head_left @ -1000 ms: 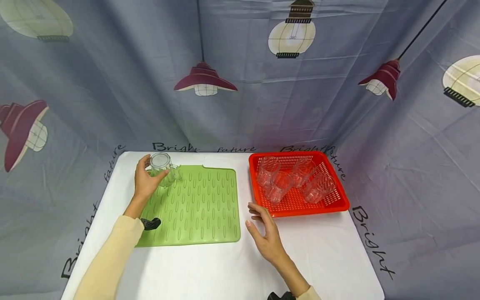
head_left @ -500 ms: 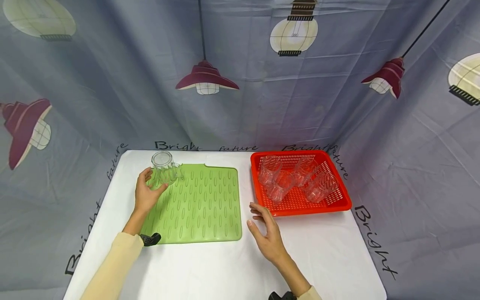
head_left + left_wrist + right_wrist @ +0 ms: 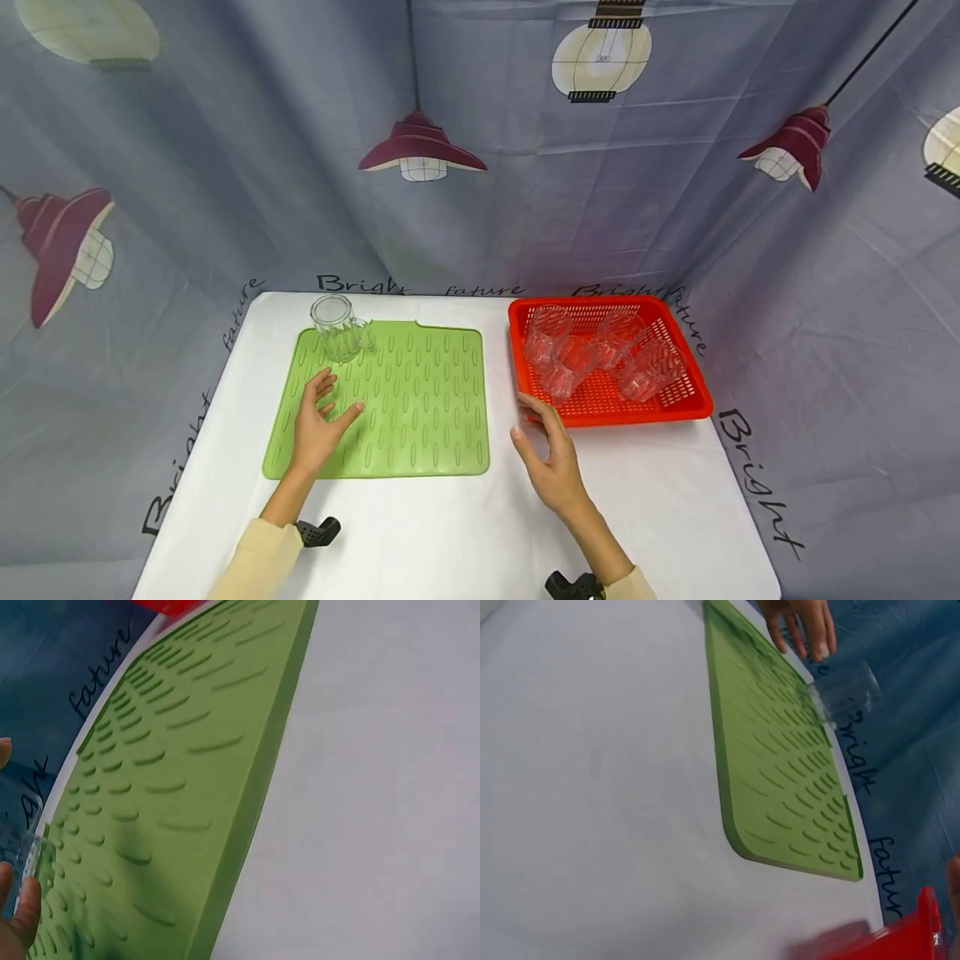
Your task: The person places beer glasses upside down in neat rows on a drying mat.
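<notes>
A clear glass mug (image 3: 339,330) with a side handle stands at the back left corner of the green ridged drying mat (image 3: 427,400); in the right wrist view the same glass mug (image 3: 846,694) shows at the mat's far edge. My left hand (image 3: 318,425) hovers over the mat's left part, apart from the mug, fingers loosely bent around nothing. By the front left corner of the red plastic basket (image 3: 637,418) is my right hand (image 3: 553,467), thumb and fingers spread and holding nothing. Several clear glass mugs (image 3: 651,368) lie inside the basket.
A white table (image 3: 450,533) carries the mat on the left and the basket on the right. A grey curtain (image 3: 480,225) printed with lamps borders the table at the back and sides.
My left hand has let go of the mug and drawn back toward the front of the mat. The mug stays standing on the mat. My right hand has barely moved.
</notes>
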`<state>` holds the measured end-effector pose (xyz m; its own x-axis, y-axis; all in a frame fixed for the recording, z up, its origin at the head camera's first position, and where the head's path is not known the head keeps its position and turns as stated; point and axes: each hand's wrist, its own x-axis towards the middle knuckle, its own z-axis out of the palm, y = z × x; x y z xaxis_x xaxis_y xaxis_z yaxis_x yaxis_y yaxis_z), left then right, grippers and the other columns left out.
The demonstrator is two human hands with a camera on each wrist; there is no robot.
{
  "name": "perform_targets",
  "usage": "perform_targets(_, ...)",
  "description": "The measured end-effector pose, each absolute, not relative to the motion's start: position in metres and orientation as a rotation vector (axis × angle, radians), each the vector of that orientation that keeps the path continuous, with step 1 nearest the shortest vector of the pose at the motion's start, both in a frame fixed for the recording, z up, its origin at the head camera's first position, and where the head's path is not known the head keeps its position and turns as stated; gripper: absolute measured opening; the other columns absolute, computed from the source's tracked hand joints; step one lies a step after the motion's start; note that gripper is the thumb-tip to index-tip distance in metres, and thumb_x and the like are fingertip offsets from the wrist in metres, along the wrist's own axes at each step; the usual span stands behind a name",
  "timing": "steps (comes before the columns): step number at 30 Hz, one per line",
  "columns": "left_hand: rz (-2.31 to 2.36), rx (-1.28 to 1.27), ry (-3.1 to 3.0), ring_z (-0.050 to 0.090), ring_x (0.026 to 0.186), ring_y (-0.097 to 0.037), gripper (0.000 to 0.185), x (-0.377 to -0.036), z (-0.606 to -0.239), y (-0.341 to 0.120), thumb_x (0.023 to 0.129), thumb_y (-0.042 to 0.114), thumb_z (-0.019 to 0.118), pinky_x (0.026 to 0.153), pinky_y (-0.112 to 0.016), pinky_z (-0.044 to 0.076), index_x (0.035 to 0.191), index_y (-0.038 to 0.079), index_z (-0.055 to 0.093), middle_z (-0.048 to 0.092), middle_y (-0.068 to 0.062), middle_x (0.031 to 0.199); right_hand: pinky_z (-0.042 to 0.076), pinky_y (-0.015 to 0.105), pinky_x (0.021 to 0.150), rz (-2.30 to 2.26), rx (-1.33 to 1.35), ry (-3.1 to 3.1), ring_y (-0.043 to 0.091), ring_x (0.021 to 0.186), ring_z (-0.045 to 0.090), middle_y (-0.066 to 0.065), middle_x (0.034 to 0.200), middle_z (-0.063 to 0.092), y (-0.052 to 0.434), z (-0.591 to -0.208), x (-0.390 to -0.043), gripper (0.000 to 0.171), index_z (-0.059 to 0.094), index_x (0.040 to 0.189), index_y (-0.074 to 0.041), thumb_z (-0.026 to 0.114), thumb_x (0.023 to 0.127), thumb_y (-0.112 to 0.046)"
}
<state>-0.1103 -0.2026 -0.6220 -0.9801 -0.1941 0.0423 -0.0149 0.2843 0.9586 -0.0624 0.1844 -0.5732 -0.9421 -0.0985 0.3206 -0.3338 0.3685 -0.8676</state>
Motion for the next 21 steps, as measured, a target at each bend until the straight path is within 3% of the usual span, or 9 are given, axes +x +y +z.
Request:
perform_targets(6,-1.822,0.092,-2.361,0.043,0.153,-0.035,0.088,-0.100,-0.611,-0.185,0.093,0.008,0.085,0.119,-0.057,0.043,0.166,0.012,0.036,0.048,-0.017,0.163,0.052,0.022,0.112,1.596,0.383,-2.399,0.029,0.134,0.060,0.015,0.149,0.061,0.196,-0.569,-0.071,0.054,0.053,0.155,-0.011,0.069,0.104,-0.007)
perform_targets(16,-1.832,0.019,-2.337,0.046,0.150,-0.030,0.084,-0.101,-0.597,-0.171,0.092,0.010,0.086,0.116,-0.037,0.047,0.163,0.020,0.043,0.053,-0.008,0.161,0.050,0.024,0.114,1.505,0.365,-2.382,0.005,0.135,0.055,0.007,0.149,0.060,0.221,-0.559,-0.094,0.057,0.053,0.156,-0.017,0.070,0.103,-0.006)
perform_targets(21,-1.830,-0.009,-2.347,0.047,0.149,-0.030,0.083,-0.102,-0.594,-0.168,0.094,0.011,0.085,0.116,-0.041,0.048,0.164,0.017,0.042,0.053,-0.010,0.160,0.048,0.019,0.112,1.481,0.289,-2.355,0.016,0.133,0.056,0.008,0.149,0.060,0.239,-0.555,-0.108,0.057,0.053,0.156,-0.021,0.069,0.103,-0.006)
